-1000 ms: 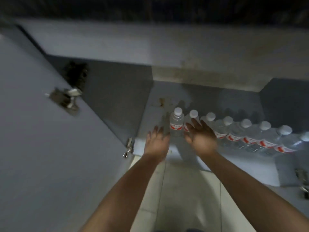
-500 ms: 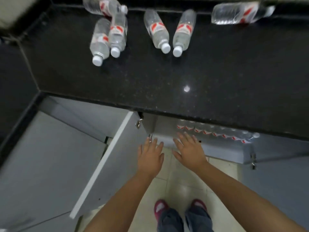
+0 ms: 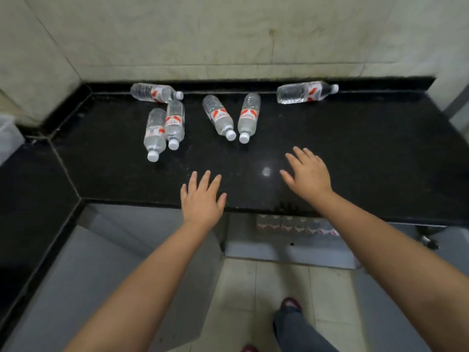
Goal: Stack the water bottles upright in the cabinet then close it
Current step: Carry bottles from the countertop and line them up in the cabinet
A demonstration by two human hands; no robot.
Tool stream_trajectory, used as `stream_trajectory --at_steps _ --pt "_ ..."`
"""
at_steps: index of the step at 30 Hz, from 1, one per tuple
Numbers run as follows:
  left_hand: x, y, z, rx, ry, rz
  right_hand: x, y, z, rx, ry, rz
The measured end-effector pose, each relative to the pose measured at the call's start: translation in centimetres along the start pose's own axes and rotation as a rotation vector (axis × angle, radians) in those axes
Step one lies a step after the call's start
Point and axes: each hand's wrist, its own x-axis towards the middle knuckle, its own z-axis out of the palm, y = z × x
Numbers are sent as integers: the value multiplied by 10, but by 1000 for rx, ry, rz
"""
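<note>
- Water bottles: six lie on their sides on the black tabletop, toward the back wall. Two lie together at the left with a third across their far ends, two sit in the middle with caps angled toward each other, and one lies alone at the far right.
- More bottles stand upright in a row inside the cabinet below the tabletop edge; only their labels show, blurred.
- The cabinet is open, its left door swung out toward the person.
- Step in hand, as I judge it: reaching for the next bottles to carry down; the stacking looks partly done and the closing is not yet done.
- The left hand hovers at the front edge of the tabletop, fingers straight and spread, holding nothing.
- The right hand is further in over the tabletop, fingers likewise spread, holding nothing and well apart from any bottle.
- The next move likely calls for reaching further to the middle pair, the nearest, and closing the fingers round a body.
</note>
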Motion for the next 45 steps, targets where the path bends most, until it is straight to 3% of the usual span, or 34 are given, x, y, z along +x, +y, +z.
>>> stream_trajectory --at_steps 6,13,17,23,27,30,35,45 --pt "104 60 -12 -43 34 67 81 89 -18 2 73 147" --pt "259 120 6 22 -36 74 233 185 8 -26 -230 225" --pt "322 128 29 -10 -90 -3 309 202 42 -72 -339 119" --pt "343 120 51 -51 -103 -62 374 185 89 -121 -418 60" --pt "341 118 55 -51 -102 -62 386 185 90 -255 -393 0" --pt "341 118 52 -57 -114 -56 381 185 74 -283 -484 -94" --pt "337 117 44 -71 -156 -11 315 166 52 -284 -545 -303" --pt "214 110 46 -211 -253 43 178 146 29 -76 -560 -296"
